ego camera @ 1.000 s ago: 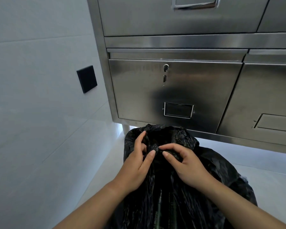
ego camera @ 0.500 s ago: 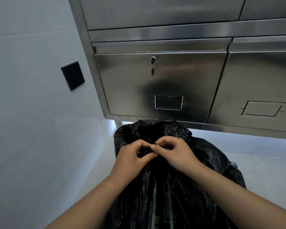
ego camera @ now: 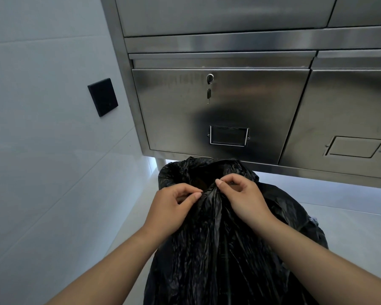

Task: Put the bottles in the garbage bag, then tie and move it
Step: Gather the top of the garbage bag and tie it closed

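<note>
Both hands pinch the garbage bag (ego camera: pixel 218 249).
Left hand (ego camera: pixel 172 205) and right hand (ego camera: pixel 244 197) each nip its gathered black plastic below the steel cabinet (ego camera: pixel 220 106).

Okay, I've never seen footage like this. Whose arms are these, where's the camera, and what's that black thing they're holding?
No machine here: these are a person's two bare arms, filmed by a wide-angle camera worn on their head, looking forward and down, so the arms enter from below. The left hand and right hand each pinch the gathered plastic at the neck of a black garbage bag, with pale floor around it. Behind it is a steel cabinet with a small lock, and a black square plate sits on the tiled wall. What is inside the bag cannot be seen.
</note>
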Available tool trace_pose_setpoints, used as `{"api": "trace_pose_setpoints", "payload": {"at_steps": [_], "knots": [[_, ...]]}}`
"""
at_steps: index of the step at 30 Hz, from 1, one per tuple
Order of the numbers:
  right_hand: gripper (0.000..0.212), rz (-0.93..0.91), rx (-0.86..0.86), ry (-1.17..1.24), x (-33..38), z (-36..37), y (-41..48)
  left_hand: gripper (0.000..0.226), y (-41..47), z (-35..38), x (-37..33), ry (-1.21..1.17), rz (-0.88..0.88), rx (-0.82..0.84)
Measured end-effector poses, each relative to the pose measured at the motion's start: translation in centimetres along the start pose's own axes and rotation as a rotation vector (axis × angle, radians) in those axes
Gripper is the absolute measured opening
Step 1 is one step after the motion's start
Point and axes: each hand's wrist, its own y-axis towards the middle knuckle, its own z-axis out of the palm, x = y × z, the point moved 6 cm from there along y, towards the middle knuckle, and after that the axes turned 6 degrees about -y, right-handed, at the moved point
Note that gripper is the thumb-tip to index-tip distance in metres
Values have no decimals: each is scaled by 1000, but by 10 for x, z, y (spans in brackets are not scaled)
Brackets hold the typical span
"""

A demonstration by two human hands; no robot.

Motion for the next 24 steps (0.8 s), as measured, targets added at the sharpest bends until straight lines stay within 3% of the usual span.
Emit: {"api": "trace_pose_setpoints", "payload": {"at_steps": [3, 7, 11, 15, 19, 24], "knots": [[18, -34, -4, -64, 1, 0, -1, 12, -3, 6, -3, -37, -6, 14], [17, -54, -28, -91, 4, -1, 0, 46, -8, 17, -9, 109, 42, -10], [18, -53, -18, -43, 6, -2, 0, 31, -8, 20, -10, 117, 58, -51], [13, -72, 91, 4, 5, -1, -1, 39, -10, 14, -10, -11, 69, -36], [5, -128, 155, 27, 7, 1, -3, 24, -9, 13, -14, -44, 108, -48], [40, -186, 320, -146, 11, -2, -5, 20, -3, 8, -5, -9, 27, -78]]}}
